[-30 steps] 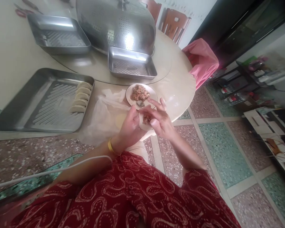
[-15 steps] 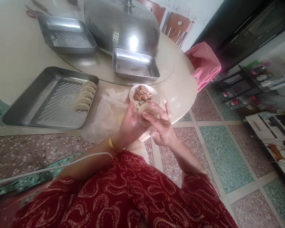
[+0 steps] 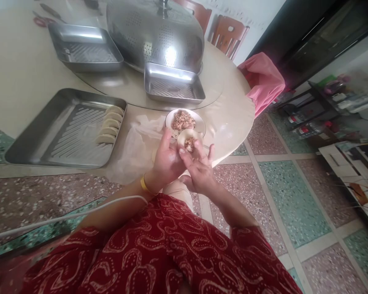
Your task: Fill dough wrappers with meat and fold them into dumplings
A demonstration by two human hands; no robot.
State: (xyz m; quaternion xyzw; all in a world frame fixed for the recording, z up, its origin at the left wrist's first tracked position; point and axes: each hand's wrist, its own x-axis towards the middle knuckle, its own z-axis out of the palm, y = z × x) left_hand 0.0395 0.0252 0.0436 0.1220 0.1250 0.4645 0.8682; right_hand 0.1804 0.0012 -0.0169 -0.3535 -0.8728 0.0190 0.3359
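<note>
A round dumpling wrapper (image 3: 188, 141) with a lump of minced filling in its middle lies held between both hands above the table's near edge. My left hand (image 3: 166, 159) cups it from the left. My right hand (image 3: 199, 171) grips it from below and the right, fingers at its rim. Just behind it stands a small white plate (image 3: 199, 121) heaped with minced filling. To the left, a big steel tray (image 3: 33, 134) carries several folded dumplings (image 3: 108, 124) in a row along its right side.
Clear plastic wrap (image 3: 138, 143) lies on the round table (image 3: 233, 110) under my left hand. Two smaller steel trays (image 3: 171, 83) (image 3: 84, 45) and a perforated steel dome cover (image 3: 155, 32) stand farther back. Wooden chairs (image 3: 228, 34) and a pink cloth (image 3: 263, 81) are beyond the table.
The wrapper has been lifted and turned flat between my hands, so its filling shows. My right hand has shifted left and under it. The view has drifted slightly.
</note>
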